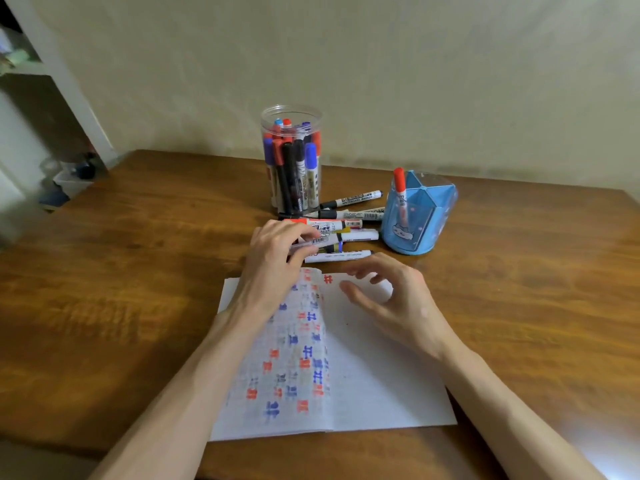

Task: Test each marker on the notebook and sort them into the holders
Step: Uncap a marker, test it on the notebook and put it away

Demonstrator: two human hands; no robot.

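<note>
The wooden bench (138, 271) carries an open notebook (381, 375) at the near side, and its left page is covered with red, blue and dark test marks. Behind it, near the wall, stands a clear jar (292, 161) full of capped markers. To the right of the jar is a blue holder (419, 216) with one red-capped marker (400, 192) upright inside. Between the two lie the loose markers (360, 233) in a heap. The left grip (273, 251) pinches a white marker (322, 240) at this heap. The right grip (391, 292) hovers above the notebook's far edge with relaxed fingers and holds nothing.
</note>
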